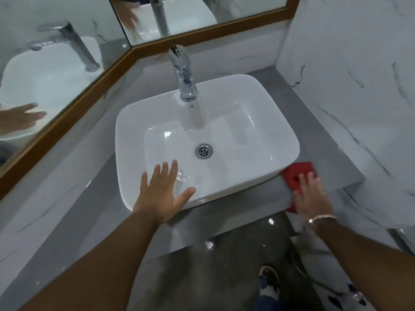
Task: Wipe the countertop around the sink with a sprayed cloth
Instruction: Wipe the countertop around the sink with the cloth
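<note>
A white rectangular sink (258, 102) sits on a grey countertop (298, 108). My right hand (313, 197) presses flat on a red cloth (296, 172) at the countertop's front right corner, beside the sink's near right corner. It is blurred, and part of the cloth is hidden under it. My left hand (162, 194) hovers open over the sink's front left rim, fingers spread, holding nothing. Whether it touches the rim I cannot tell.
A chrome faucet (183, 72) stands at the back of the sink, above the drain (203, 151). Wood-framed mirrors (67, 106) line the left and back. A marble wall (350, 75) closes the right side. Glossy floor and my shoe (268, 277) lie below the counter edge.
</note>
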A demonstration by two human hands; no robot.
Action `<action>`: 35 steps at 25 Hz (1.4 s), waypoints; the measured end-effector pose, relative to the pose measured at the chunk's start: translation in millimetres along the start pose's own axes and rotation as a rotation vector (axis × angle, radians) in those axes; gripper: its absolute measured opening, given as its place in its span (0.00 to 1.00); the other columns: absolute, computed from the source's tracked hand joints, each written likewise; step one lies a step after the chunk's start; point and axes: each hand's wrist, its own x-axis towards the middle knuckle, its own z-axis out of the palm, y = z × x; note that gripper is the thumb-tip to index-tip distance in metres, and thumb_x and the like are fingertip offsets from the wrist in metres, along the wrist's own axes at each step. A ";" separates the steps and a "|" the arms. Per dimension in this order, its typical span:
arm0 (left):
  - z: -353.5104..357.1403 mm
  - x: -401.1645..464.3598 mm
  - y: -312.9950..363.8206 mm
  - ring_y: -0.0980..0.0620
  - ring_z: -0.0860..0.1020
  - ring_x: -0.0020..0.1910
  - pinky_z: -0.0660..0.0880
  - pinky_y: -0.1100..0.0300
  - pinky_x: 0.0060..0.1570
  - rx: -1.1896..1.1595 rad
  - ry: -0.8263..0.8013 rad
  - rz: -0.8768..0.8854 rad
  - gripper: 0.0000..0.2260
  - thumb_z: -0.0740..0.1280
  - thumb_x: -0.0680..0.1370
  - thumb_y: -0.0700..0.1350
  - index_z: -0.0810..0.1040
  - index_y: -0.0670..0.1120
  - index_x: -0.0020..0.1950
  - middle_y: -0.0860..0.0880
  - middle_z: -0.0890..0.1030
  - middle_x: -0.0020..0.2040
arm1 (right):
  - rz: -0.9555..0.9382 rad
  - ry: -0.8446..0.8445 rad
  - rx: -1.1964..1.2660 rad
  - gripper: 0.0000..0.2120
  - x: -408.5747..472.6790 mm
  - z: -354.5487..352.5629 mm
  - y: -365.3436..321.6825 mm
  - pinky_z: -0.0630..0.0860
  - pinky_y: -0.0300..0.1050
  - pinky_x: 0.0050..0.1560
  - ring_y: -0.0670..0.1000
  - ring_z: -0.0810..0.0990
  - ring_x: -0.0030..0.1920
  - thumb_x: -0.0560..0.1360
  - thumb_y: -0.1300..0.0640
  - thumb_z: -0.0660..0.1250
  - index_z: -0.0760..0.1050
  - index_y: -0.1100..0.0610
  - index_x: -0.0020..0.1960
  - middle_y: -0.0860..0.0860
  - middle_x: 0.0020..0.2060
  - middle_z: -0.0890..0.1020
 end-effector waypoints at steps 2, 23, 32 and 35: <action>3.4 1.1 3.2 0.44 0.43 0.81 0.38 0.38 0.77 0.025 0.062 0.005 0.44 0.35 0.70 0.78 0.38 0.55 0.80 0.47 0.44 0.83 | 0.216 0.045 0.019 0.28 4.3 -7.0 -15.3 0.65 0.67 0.67 0.68 0.62 0.72 0.78 0.51 0.56 0.61 0.61 0.75 0.65 0.74 0.62; 8.8 7.6 -0.9 0.42 0.50 0.81 0.41 0.32 0.74 0.064 0.089 -0.008 0.46 0.38 0.70 0.79 0.46 0.54 0.81 0.45 0.52 0.82 | 0.418 -0.059 0.073 0.30 87.4 -24.8 46.7 0.51 0.64 0.74 0.68 0.51 0.76 0.81 0.48 0.56 0.52 0.58 0.78 0.63 0.78 0.52; -1.4 0.2 6.7 0.43 0.45 0.81 0.36 0.31 0.73 0.102 0.026 -0.059 0.45 0.37 0.71 0.78 0.42 0.54 0.81 0.45 0.48 0.83 | -0.202 -0.090 0.076 0.29 -94.0 36.8 -181.5 0.63 0.67 0.67 0.68 0.65 0.72 0.74 0.52 0.62 0.66 0.59 0.73 0.65 0.73 0.66; -6.9 -8.5 6.0 0.43 0.45 0.81 0.34 0.34 0.74 0.078 0.091 -0.011 0.41 0.38 0.74 0.75 0.43 0.53 0.81 0.44 0.48 0.83 | -0.534 -0.263 -0.015 0.29 -123.6 43.4 -233.5 0.63 0.64 0.69 0.65 0.64 0.73 0.75 0.48 0.61 0.64 0.55 0.75 0.60 0.74 0.65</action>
